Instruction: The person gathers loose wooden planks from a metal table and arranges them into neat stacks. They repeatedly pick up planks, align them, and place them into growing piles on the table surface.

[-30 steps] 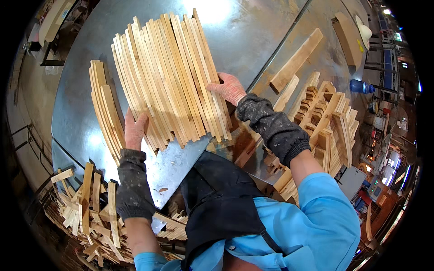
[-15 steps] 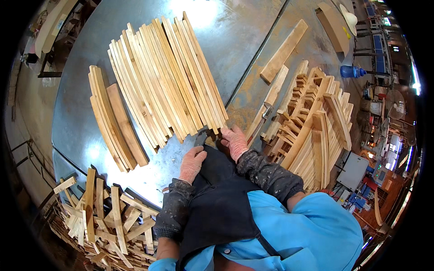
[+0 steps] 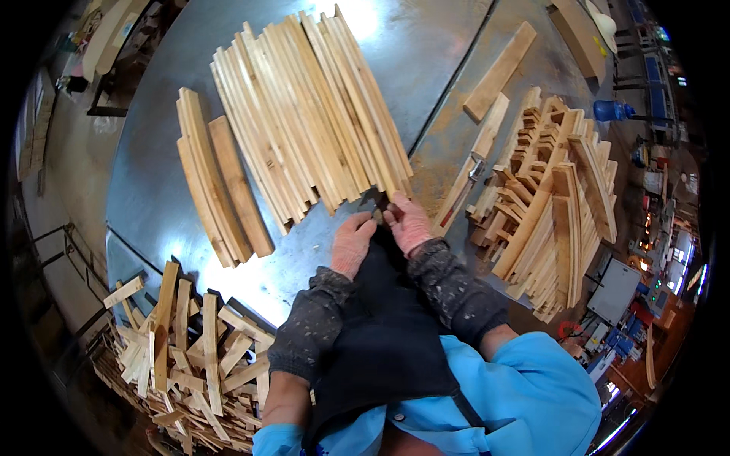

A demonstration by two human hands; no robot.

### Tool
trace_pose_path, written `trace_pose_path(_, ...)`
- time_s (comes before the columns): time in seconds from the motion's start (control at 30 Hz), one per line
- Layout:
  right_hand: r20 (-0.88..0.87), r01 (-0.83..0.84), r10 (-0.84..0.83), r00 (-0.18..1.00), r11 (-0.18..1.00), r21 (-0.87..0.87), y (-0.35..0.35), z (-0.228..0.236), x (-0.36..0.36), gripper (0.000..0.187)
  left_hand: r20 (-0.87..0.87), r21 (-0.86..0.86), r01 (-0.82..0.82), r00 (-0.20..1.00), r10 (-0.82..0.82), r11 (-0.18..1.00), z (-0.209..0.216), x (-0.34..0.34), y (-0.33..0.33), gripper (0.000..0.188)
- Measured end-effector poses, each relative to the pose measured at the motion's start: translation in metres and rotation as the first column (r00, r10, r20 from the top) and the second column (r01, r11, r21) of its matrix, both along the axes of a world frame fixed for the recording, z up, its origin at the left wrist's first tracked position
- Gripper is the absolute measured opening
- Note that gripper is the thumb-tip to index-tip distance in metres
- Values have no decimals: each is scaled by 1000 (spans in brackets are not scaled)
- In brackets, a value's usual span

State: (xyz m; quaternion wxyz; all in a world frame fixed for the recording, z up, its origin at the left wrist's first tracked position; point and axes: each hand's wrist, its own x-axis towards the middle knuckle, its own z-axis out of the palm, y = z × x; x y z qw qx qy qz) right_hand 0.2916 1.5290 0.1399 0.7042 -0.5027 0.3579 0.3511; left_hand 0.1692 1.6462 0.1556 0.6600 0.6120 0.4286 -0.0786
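A row of long pale wooden slats (image 3: 304,114) lies side by side on the metal table, their near ends uneven. Just below its near right corner, my right hand (image 3: 411,222), in a pinkish knit glove, has its fingers bent close together by the slat ends. My left hand (image 3: 352,243), gloved alike, is beside it with curled fingers and the thumb toward the right hand. A small dark object (image 3: 378,215) shows between the two hands; its kind is unclear against the black apron (image 3: 380,319). What each hand grips is mostly hidden.
Curved wooden pieces (image 3: 205,182) lie left of the row. A heap of offcuts (image 3: 190,349) fills the lower left. To the right are stacked wooden strips (image 3: 555,205), a narrow board with a metal clamp (image 3: 476,169), a loose board (image 3: 499,72) and a blue bottle (image 3: 612,111).
Both hands have drawn closer together in front of me, and the right hand has come away from the slat ends slightly. The whole view has shifted, with the table things appearing farther right and up.
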Motion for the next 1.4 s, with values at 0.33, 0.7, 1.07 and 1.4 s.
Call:
trace_pose_path(0.33,300,-351,374,877,927,-129,-31,99,-32,35,233,-149,-301,915,329,942,45,111,-10,70)
trace_pose_path(0.7,243,-870,843,480,493,6,7,63,-48,73,324,-61,-697,663,675,714,34,-87,86,31)
trace_pose_path(1.07,163,-957,956,243,264,-117,6,33,-52,73,-225,671,-210,856,465,711,-41,-264,298,41)
trace_pose_path(1.4,109,-971,969,221,230,-72,8,25,-69,71,-198,742,-216,834,515,635,-17,-229,266,66)
